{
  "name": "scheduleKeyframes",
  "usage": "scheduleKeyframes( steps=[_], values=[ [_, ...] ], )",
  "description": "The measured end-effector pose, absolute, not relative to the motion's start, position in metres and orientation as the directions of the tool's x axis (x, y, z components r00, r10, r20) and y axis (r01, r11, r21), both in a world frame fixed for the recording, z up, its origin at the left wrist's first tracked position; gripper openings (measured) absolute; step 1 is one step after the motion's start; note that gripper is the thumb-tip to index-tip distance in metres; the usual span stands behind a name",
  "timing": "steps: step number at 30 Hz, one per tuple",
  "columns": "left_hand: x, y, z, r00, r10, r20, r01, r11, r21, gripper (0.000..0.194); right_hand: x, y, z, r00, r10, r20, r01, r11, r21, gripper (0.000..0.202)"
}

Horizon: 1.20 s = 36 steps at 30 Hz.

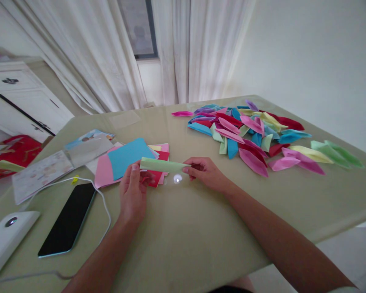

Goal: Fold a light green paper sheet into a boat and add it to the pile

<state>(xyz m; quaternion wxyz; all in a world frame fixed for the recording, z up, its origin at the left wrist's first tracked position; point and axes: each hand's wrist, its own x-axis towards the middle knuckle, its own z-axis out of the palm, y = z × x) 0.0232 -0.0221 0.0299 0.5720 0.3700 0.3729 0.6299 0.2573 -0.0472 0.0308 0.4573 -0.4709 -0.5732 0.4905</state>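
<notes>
A folded strip of light green paper (163, 165) is stretched between my two hands, raised a little above the table. My left hand (134, 189) pinches its left end between thumb and fingers. At the other end, the fingertips of my right hand (205, 173) are closed on the paper. Behind my left hand lies a stack of coloured paper sheets, a blue sheet (129, 154) on top, with pink and red sheets (163, 156) showing beneath. To the right spreads a heap of folded paper pieces (228, 124) in pink, red, blue, green, yellow and purple.
A black-screened phone (68, 221), a white device (10, 240) and a white cable (105, 199) lie at the left on the table (186, 244). Behind them are printed packets (42, 173). A white cabinet (21, 93) and a red bag (15, 154) stand beyond the left edge.
</notes>
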Motion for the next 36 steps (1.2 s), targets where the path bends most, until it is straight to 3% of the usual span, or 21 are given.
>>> scheduleKeyframes(
  steps=[6, 11, 19, 25, 27, 29, 33, 36],
  values=[
    [0.019, -0.016, 0.031, -0.100, 0.995, -0.021, -0.466, -0.028, 0.884, 0.023, 0.257, -0.044, 0.028, -0.123, 0.990, 0.072, 0.025, 0.076, -0.997, 0.043],
    [0.019, -0.016, 0.032, -0.075, 0.997, -0.018, -0.445, -0.018, 0.895, 0.030, 0.257, -0.042, 0.026, -0.051, 0.994, 0.098, 0.014, 0.099, -0.995, 0.038],
    [0.018, -0.015, 0.017, -0.036, 0.997, 0.075, -0.205, -0.081, 0.975, 0.041, 0.260, -0.040, 0.024, 0.055, 0.993, 0.103, 0.124, 0.096, -0.988, 0.029],
    [0.013, -0.014, 0.015, -0.054, 0.974, 0.218, -0.033, -0.220, 0.975, 0.033, 0.261, -0.037, 0.021, 0.144, 0.985, 0.097, -0.024, 0.102, -0.995, 0.031],
    [0.013, -0.015, 0.016, -0.029, 0.975, 0.222, 0.061, -0.220, 0.974, 0.025, 0.261, -0.037, 0.021, 0.160, 0.983, 0.095, -0.065, 0.106, -0.992, 0.036],
    [0.013, -0.016, 0.018, 0.002, 0.979, 0.202, 0.126, -0.200, 0.972, 0.029, 0.261, -0.036, 0.022, 0.171, 0.980, 0.099, -0.088, 0.115, -0.989, 0.036],
    [0.013, -0.016, 0.017, 0.080, 0.983, 0.168, 0.026, -0.170, 0.985, 0.050, 0.263, -0.035, 0.025, 0.183, 0.981, 0.070, -0.116, 0.093, -0.989, 0.026],
    [0.012, -0.014, 0.017, 0.100, 0.972, 0.214, -0.032, -0.212, 0.977, 0.052, 0.265, -0.033, 0.025, 0.217, 0.976, -0.018, -0.218, 0.031, -0.975, 0.023]
  ],
)
